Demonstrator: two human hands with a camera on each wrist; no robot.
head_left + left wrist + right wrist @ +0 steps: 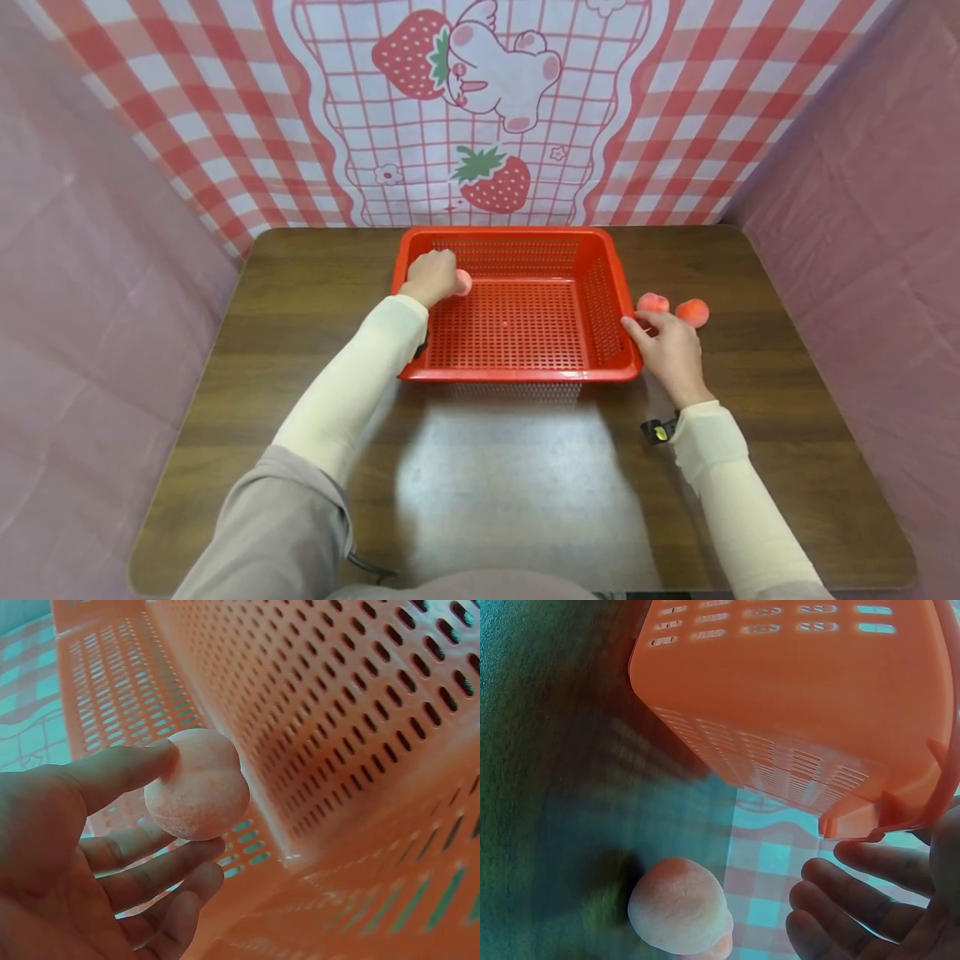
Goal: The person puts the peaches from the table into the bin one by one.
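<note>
A red plastic basket with slotted walls stands at the back middle of the table. My left hand is inside its left part, holding a peach between thumb and fingers. Slots and a wall of the basket show behind that peach in the left wrist view. At the basket's right rim, my right hand pinches the edge with thumb and index finger. Its other fingers extend loosely beside the outer wall. Just beyond this hand, two peaches, one pinkish and one more orange, lie on the table.
The wooden table has rounded corners. A red-and-white checked cloth with strawberry prints hangs behind it, and pink cloth hangs at both sides. A small black device sits at my right wrist.
</note>
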